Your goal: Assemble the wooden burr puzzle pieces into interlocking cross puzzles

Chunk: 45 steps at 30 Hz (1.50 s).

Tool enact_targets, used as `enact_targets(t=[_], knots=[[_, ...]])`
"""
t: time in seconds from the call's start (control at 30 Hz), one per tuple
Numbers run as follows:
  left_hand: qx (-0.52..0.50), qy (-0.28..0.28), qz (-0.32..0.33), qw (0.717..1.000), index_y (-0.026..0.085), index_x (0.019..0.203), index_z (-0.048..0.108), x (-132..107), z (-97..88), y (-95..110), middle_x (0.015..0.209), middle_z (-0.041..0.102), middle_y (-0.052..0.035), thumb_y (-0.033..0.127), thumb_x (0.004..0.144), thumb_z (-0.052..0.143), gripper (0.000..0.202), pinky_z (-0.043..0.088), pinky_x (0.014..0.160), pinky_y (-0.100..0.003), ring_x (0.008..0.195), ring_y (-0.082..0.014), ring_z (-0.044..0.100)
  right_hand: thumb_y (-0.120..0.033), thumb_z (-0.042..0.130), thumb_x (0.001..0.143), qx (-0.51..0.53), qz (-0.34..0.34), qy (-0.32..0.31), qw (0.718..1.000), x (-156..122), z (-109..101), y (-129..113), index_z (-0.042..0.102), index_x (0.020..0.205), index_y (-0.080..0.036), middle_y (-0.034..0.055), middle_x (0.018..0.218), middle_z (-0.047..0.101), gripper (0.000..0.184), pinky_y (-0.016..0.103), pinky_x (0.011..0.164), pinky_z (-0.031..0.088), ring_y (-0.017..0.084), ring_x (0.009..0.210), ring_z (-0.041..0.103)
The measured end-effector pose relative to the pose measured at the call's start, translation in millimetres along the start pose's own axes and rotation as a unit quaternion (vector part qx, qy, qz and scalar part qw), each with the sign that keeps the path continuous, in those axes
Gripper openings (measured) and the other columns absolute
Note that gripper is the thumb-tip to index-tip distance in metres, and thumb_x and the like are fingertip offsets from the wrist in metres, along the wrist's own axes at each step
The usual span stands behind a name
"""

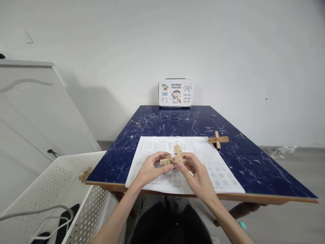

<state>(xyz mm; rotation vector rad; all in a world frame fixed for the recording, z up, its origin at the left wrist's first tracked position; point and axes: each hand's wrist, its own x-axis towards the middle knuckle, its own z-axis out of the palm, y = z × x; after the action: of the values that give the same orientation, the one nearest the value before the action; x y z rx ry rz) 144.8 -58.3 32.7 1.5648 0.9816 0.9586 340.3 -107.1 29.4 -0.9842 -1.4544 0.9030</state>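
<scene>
My left hand (151,168) and my right hand (195,173) meet over a printed paper sheet (223,176) on the blue marble-patterned table (254,162). Both hands pinch a small wooden puzzle assembly (173,156) made of notched bars. One bar stands upright and another points left. My left fingers curl round the left bar. My right fingers close on the right side of the assembly. A second wooden piece, a cross of two bars (218,139), lies on the table beyond the sheet's far right corner, untouched.
A white box with cartoon travel print (175,93) stands at the table's far edge against the wall. A white perforated basket (63,183) with cables and a wooden piece (84,175) on its rim sits left of the table. A white cabinet (30,112) stands further left.
</scene>
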Motion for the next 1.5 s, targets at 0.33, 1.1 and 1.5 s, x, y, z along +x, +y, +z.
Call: enact_targets(t=[0.33,1.1,1.5], knots=[[-0.037,-0.087,0.012,0.995,0.018,0.115,0.075,-4.1,-6.6,3.6,0.102,0.076,-0.0095,0.062,0.088,0.068,0.052,0.053,0.088,-0.038,0.093,-0.0240,0.069,-0.037,0.062,0.099,-0.137,-0.132,0.001,0.982,-3.3,-6.0,8.0,0.068,0.113,-0.025,0.0089,0.107,0.076,0.019,0.041,0.086,0.059,0.027,0.096,0.073],[-0.022,-0.003,0.030,0.999,0.022,0.129,0.064,-0.4,-2.2,2.8,0.128,0.069,-0.0110,0.032,0.071,0.090,0.065,0.050,0.103,-0.043,0.118,-0.0287,0.065,-0.038,0.062,0.100,-0.051,-0.079,-0.013,0.995,-5.7,-29.5,6.6,0.061,0.116,-0.027,0.0102,0.118,0.073,0.019,0.036,0.066,0.059,0.026,0.093,0.073],[0.055,-0.005,0.038,0.998,0.026,0.135,0.060,-1.0,-1.9,-0.6,0.131,0.068,-0.0093,0.037,0.073,0.089,0.070,0.049,0.106,-0.044,0.120,-0.0280,0.064,-0.056,0.061,0.095,0.188,0.137,-0.092,0.968,-4.0,-40.3,-15.6,0.062,0.091,-0.022,0.0098,0.100,0.066,0.034,0.029,0.053,0.048,0.023,0.080,0.067]])
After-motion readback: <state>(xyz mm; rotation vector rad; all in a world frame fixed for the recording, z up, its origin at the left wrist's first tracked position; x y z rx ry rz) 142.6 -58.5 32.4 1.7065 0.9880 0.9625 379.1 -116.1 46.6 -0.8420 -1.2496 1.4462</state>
